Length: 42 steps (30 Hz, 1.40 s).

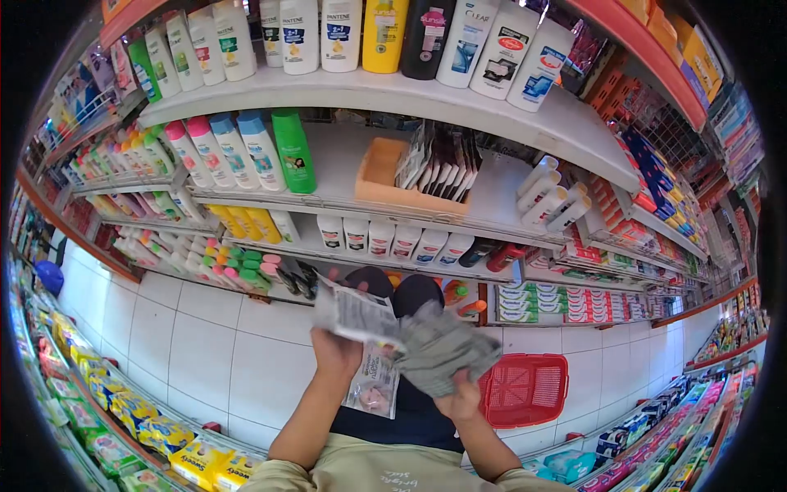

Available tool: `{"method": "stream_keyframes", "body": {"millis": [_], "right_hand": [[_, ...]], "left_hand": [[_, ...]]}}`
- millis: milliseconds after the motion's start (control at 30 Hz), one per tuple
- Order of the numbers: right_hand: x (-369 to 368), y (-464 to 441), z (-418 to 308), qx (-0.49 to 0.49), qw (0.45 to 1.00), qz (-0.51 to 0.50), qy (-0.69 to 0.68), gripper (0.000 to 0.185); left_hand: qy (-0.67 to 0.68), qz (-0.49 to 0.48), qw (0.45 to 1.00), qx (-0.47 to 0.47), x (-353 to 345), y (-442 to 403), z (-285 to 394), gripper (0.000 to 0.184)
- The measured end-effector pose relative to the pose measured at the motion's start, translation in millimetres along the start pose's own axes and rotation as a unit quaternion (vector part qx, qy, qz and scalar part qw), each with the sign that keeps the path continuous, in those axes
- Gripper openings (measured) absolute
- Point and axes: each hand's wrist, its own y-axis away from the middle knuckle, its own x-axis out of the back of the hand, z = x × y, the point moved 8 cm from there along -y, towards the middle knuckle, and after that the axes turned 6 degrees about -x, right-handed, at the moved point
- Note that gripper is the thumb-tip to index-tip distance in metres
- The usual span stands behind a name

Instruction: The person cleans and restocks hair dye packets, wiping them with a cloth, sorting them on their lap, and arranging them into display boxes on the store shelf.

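My left hand (338, 351) is closed around printed sachets in front of my lap. The upper one, a whitish packet (357, 316), is smeared by motion, while a hair colour sachet (373, 385) with a face printed on it hangs below. In my right hand (459, 399) a crumpled grey striped cloth (449, 353) is gripped, its left edge close against the packets. Whether cloth and packets touch, I cannot tell. Ahead on the middle shelf, an orange-tan box (381, 164) holds a row of upright dark-and-white sachets (443, 168).
Shampoo bottles (340, 37) line the upper shelf (377, 92), with more bottles (238, 152) on the middle one. On the tiled floor to my right stands a red plastic basket (525, 359). Toothpaste boxes (566, 303) fill a low shelf. Yellow packs (201, 463) stand behind me at left.
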Motion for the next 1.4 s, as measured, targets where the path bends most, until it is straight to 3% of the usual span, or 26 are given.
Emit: {"method": "stream_keyframes", "body": {"millis": [167,267,367,567,667,767,900,1000,1033,1133,1400], "right_hand": [[-32,-32,-54,0.096,0.987,0.043,-0.122,0.053],[-22,-38,-68,0.12,0.978,0.101,-0.139,0.05],[-10,-41,-74,0.12,0.974,0.131,-0.138,0.047],[0,-38,-79,0.136,0.976,0.142,-0.098,0.046],[11,-33,-75,0.13,0.972,0.167,-0.097,0.047],[10,-33,-76,0.131,0.972,0.173,-0.087,0.047],[9,-34,-77,0.134,0.975,0.162,-0.075,0.047],[12,-36,-78,0.137,0.974,0.166,-0.072,0.047],[13,-36,-78,0.137,0.974,0.167,-0.071,0.047],[14,-37,-78,0.136,0.974,0.171,-0.064,0.048],[17,-38,-75,0.127,0.972,0.178,-0.081,0.047]], "left_hand": [[-0.216,0.014,0.975,0.041,0,-1,2,0.028],[-0.264,0.007,0.964,0.041,-13,-1,8,0.036],[-0.261,0.039,0.965,-0.009,-22,-21,26,0.042],[-0.28,0.029,0.939,-0.195,-73,-84,67,0.046],[-0.308,-0.038,0.92,-0.24,-107,-116,68,0.045],[-0.355,-0.074,0.874,-0.323,-131,-148,63,0.028],[-0.509,-0.069,0.701,-0.494,-163,-151,60,0.021],[-0.535,-0.117,0.692,-0.47,-163,-166,40,0.02],[-0.55,-0.113,0.66,-0.498,-168,-159,38,0.02],[-0.541,-0.117,0.658,-0.51,-173,-160,32,0.02],[-0.624,-0.118,0.592,-0.497,-183,-193,25,0.026]]}}
